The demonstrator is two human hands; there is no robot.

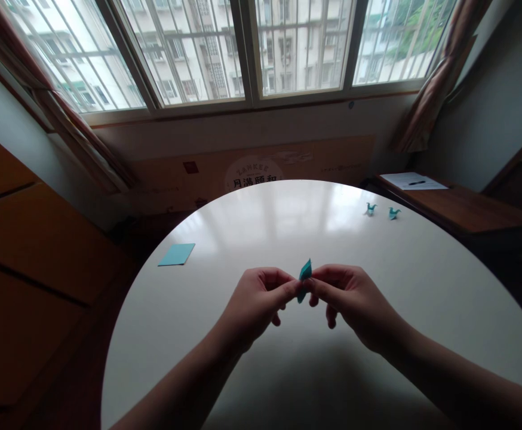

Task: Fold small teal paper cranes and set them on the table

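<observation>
Pinching one small folded paper (306, 270) over the table (243, 233), the left hand (257, 303) and right hand (355, 300) seem partway; two paper birds (393, 214) look done, and the flat square paper (177, 254) looks unfolded

Backlight from bright windows (303, 48), tabletop (270, 221) glare, dim edges

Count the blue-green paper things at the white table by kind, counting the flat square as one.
Paper birds: 2
Folded piece, pinched by left hand and right hand: 1
Flat square, single or stacked unclear: 1
Total: 4
</observation>
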